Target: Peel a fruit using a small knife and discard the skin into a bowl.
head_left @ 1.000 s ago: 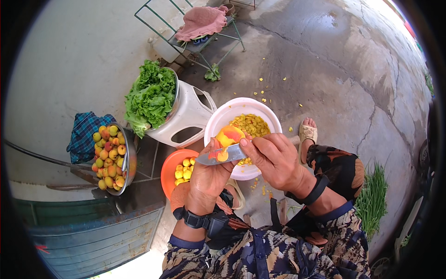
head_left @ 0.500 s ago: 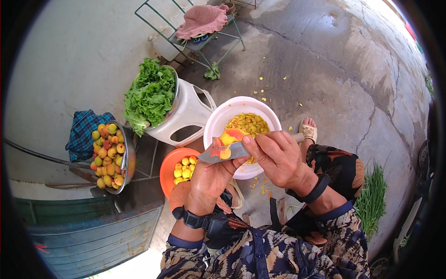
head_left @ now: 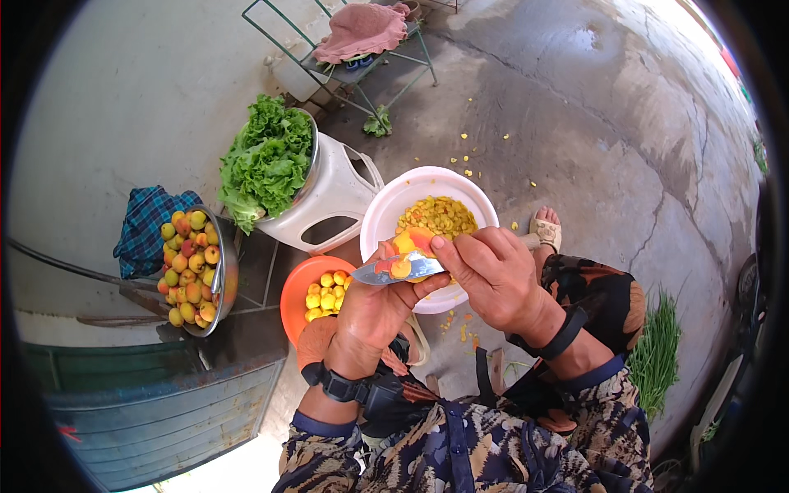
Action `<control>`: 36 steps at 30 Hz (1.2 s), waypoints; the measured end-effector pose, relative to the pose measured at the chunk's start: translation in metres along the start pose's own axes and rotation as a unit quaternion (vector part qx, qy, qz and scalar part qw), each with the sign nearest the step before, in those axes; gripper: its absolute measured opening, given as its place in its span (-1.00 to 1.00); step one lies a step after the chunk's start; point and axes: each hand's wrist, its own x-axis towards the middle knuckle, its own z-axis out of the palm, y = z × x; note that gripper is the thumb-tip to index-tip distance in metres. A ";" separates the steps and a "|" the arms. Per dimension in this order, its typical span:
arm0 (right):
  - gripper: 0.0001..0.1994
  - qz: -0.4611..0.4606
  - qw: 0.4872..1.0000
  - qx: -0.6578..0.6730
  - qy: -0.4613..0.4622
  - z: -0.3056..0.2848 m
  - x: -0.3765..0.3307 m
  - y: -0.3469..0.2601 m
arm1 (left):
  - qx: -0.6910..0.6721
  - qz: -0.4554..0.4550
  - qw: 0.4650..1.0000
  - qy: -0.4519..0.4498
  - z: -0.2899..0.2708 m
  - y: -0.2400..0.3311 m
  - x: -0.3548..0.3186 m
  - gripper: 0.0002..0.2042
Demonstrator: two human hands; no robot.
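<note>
My left hand [head_left: 367,316] grips a partly peeled peach [head_left: 414,239], yellow with orange-red skin, above the near side of a pale pink basin [head_left: 386,193]. The fingers of my right hand [head_left: 497,283] are closed round a knife [head_left: 378,274]. Its broad blade lies across the near side of the peach and points left, with a piece of peel stuck on it. Much of the knife's handle is hidden by that hand. In the basin is a heap of yellow-orange peel pieces [head_left: 436,215]. Peeled yellow peaches [head_left: 326,294] lie in an orange bowl [head_left: 296,283] left of my left hand.
Unpeeled peaches [head_left: 191,271] fill a metal bowl [head_left: 231,279] at left. Lettuce [head_left: 267,160] sits in another bowl on a white stool [head_left: 329,185]. A green-framed chair [head_left: 382,57] holds a pink hat [head_left: 362,31]. Green stalks [head_left: 657,353] lie at right; peel scraps dot the floor.
The knife blade has tilted slightly and catches more light, its place against the peach nearly the same. Both hands keep their hold. The view has shifted a little.
</note>
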 end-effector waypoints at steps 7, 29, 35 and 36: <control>-0.43 0.086 0.996 -0.007 0.012 -0.002 -0.004 0.017 | 0.070 0.017 0.997 -0.036 0.005 0.003 -0.005 -0.49; -0.43 0.006 1.000 0.003 0.001 -0.012 -0.001 0.000 | 0.087 0.034 0.995 -0.046 0.017 0.003 -0.005 -0.40; -0.45 0.008 1.000 -0.001 -0.015 -0.004 0.000 -0.003 | 0.132 0.047 0.989 -0.048 0.007 0.005 -0.006 -0.37; -0.45 0.017 1.000 -0.011 -0.012 -0.005 -0.001 -0.002 | 0.134 0.046 0.987 -0.072 0.006 0.006 -0.006 -0.37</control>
